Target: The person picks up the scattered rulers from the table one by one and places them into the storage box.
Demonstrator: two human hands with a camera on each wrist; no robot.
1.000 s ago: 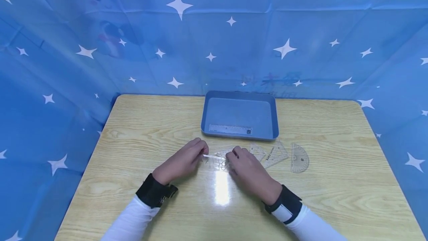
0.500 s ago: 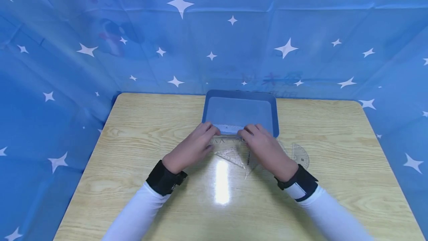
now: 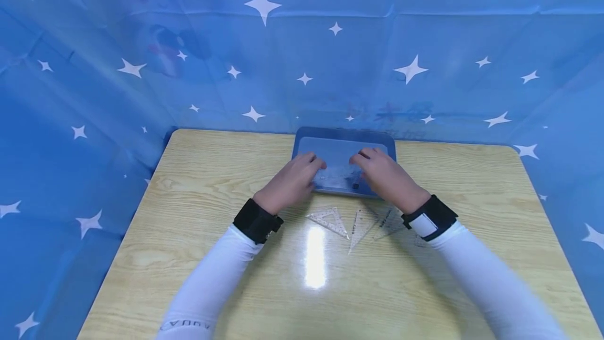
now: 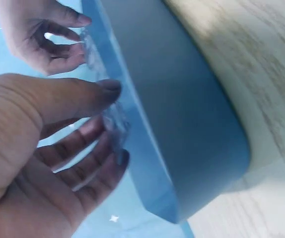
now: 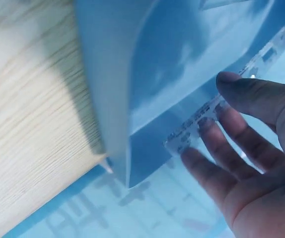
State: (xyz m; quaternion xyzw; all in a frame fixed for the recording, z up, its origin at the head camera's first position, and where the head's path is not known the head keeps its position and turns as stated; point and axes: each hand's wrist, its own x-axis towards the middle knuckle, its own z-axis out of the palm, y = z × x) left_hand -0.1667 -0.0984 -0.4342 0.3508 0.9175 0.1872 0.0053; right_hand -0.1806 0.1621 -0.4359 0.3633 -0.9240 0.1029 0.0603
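Both hands hold one clear plastic ruler [image 3: 337,174] by its ends, low over the blue tray [image 3: 343,135] at the table's far middle. My left hand [image 3: 315,166] pinches the left end between thumb and fingers; the left wrist view shows that pinch on the ruler [image 4: 111,124] beside the tray wall [image 4: 182,114]. My right hand [image 3: 359,158] pinches the right end, and the right wrist view shows its thumb over the printed ruler [image 5: 207,119] with fingers beneath. A second ruler seems to lie in the tray under the hands, its dark code mark [image 3: 355,186] showing.
Clear set squares [image 3: 330,220] [image 3: 360,224] [image 3: 388,218] lie on the wooden table [image 3: 189,256] just in front of the tray, between my forearms. Blue star-printed cloth [image 3: 302,56] walls the table at the back and both sides. Glare marks the table's middle.
Both hands lifted the clear ruler from the table and carried it away from me, from in front of the tray to over the tray's inside.
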